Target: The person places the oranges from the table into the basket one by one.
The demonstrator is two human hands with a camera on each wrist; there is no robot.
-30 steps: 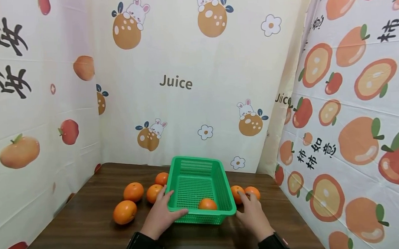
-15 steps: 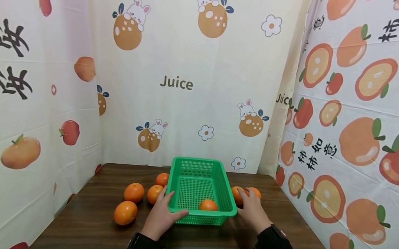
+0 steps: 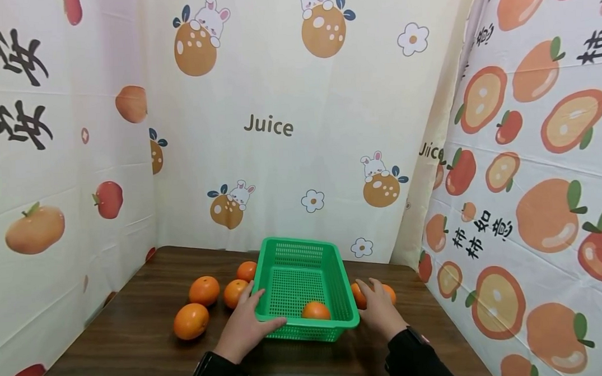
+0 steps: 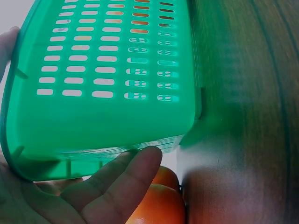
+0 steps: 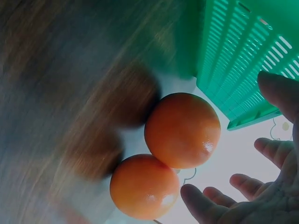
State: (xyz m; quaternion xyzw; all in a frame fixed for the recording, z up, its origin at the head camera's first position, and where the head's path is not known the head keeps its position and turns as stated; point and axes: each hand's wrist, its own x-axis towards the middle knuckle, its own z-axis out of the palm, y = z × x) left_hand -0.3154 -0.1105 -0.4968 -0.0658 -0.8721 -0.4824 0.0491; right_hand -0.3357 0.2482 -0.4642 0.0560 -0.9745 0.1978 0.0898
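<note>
A green plastic basket point(image 3: 332, 323) with slotted sides stands on the table, one orange point(image 3: 315, 310) lying inside near its front wall. My left hand point(image 3: 244, 328) grips the basket's front left corner, thumb on the rim and fingers along the outer side, as the left wrist view shows. Just right of the basket is my right hand point(image 3: 380, 313), fingers spread and holding nothing. Two oranges, a nearer one point(image 5: 182, 130) and another point(image 5: 145, 186), sit close to its fingertips; in the head view the hand partly covers them.
Left of the basket several oranges lie loose: one at the front point(image 3: 191, 321), one behind it point(image 3: 204, 291), and others beside the basket wall. The dark wooden table point(image 3: 136, 341) is enclosed by printed cloth at the back point(image 3: 280, 172) and on both sides.
My right hand has shifted slightly, its fingers now covering more of the two oranges on the right. The left hand and basket stay in place; the head view has drifted slightly.
</note>
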